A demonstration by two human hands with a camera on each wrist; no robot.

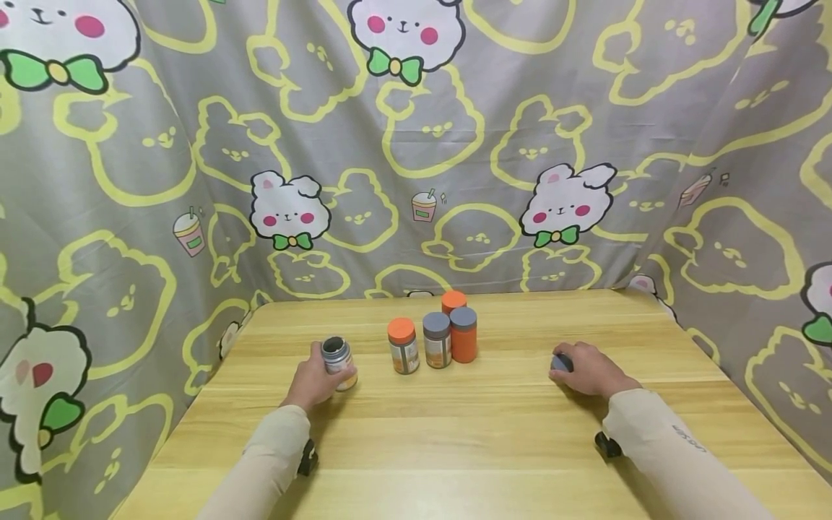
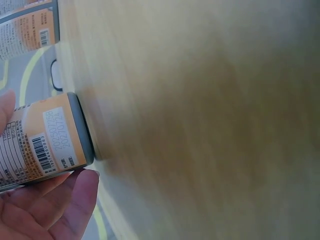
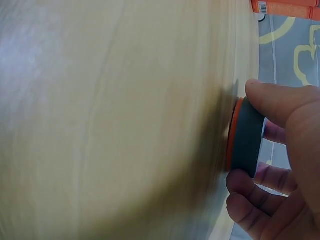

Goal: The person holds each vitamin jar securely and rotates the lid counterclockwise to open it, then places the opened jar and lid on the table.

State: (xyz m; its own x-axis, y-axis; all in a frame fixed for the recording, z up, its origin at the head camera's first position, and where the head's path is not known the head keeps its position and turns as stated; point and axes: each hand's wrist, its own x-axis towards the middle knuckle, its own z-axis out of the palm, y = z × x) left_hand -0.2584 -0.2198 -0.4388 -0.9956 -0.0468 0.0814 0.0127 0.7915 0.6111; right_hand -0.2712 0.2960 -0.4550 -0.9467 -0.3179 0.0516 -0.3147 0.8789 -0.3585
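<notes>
My left hand [image 1: 312,378] grips an uncapped jar [image 1: 341,367] at the left of the table, thumb on one side and fingers on the other. Its dark mouth faces up. In the left wrist view the jar's orange and white label [image 2: 55,135] shows a barcode and printed dates, with its grey base close to the tabletop. Far to the right, my right hand [image 1: 594,370] pinches a grey lid [image 3: 246,142] by its edge. An orange band [image 3: 234,132] shows along the lid's table-facing side, close over the wood.
Mid-table stand an orange-lidded jar [image 1: 404,348], a grey-lidded jar [image 1: 438,342] and an orange jar with a grey lid [image 1: 464,338]. Behind them is another jar with an orange lid [image 1: 453,301]. A patterned curtain [image 1: 364,231] surrounds the wooden table [image 1: 455,448].
</notes>
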